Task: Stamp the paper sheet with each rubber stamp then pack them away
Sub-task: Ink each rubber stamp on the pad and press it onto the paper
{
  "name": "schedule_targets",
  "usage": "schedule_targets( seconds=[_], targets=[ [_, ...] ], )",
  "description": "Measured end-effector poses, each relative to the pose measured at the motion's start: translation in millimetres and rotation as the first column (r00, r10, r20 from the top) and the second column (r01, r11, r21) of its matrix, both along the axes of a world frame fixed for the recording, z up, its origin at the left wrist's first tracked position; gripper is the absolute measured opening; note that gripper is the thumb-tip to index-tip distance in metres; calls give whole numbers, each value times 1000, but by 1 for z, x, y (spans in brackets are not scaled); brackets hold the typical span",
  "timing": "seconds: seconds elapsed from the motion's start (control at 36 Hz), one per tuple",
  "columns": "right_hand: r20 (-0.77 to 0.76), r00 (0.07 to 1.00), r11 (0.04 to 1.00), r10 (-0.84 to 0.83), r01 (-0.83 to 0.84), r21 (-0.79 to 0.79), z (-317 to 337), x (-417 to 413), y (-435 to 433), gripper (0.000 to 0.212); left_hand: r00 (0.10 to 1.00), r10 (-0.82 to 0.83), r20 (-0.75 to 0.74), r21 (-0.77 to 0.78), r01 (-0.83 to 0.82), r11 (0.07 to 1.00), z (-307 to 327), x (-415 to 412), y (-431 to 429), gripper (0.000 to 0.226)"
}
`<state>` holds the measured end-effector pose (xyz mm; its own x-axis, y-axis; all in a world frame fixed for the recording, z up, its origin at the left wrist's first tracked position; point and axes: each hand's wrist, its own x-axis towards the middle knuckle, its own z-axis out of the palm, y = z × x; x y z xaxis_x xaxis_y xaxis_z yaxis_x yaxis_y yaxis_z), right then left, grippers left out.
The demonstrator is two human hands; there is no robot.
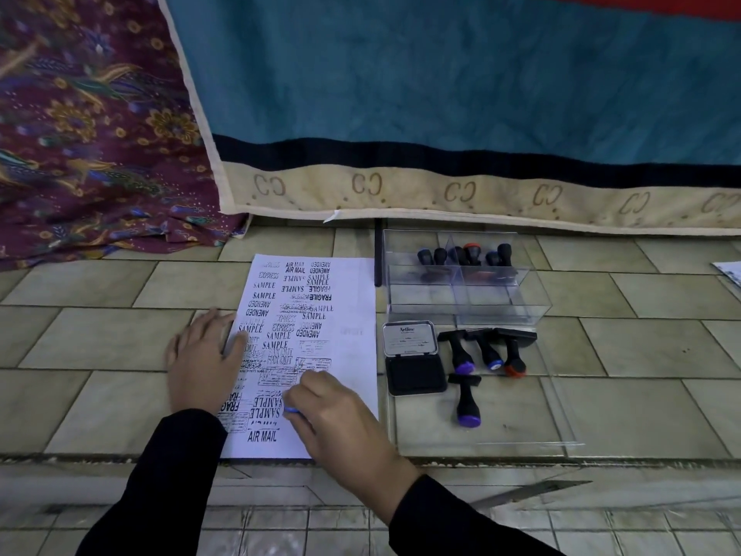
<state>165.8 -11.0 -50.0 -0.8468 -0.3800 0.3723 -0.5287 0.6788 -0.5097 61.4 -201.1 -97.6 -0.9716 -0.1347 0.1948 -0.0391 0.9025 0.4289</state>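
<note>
A white paper sheet (353, 290) covered with black stamp prints lies on the tiled floor. My left hand (202, 361) rests flat on the sheet's left edge, fingers spread. My right hand (341, 415) grips a rubber stamp with a blue end (291, 410) and presses it onto the lower part of the sheet. An open black ink pad (415, 373) sits right of the paper. Several loose black stamps (487, 349) with blue, purple and red ends lie beside it, one more stamp (467, 401) below them. A clear plastic box (469, 302) holds several stamps in its far compartments.
The clear box lid (521, 419) lies flat under the loose stamps. A blue blanket with a cream border (441, 114) hangs behind, and patterned maroon cloth (88, 134) lies at the left. A step edge (361, 461) runs across just below the paper. More paper (729, 272) shows at the right.
</note>
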Motion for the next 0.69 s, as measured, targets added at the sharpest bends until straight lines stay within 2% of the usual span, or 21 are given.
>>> schedule_targets(
  seconds=[0.14,0.28,0.39,0.44,0.56,0.69],
  targets=[
    [69,997,998,-36,40,-57,4,-11,0,5,1000,0,9,6,0,1000,2,1,0,34],
    [74,997,994,-35,42,-98,-2,-6,-1,6,1000,1,17,7,-2,1000,3,1,1,35],
    [167,978,939,-125,171,-298,0,-3,10,32,1000,2,25,-1,-2,1000,4,1,1,36],
    [141,973,903,-181,222,-368,8,-5,23,39,1000,1,25,2,-1,1000,4,1,0,36],
    [30,940,837,-340,317,-446,28,-7,63,26,1000,-4,24,8,4,1000,4,1,0,36],
    [76,907,796,-413,401,-454,40,5,117,21,1000,2,17,10,-2,1000,3,2,0,35]
  ],
)
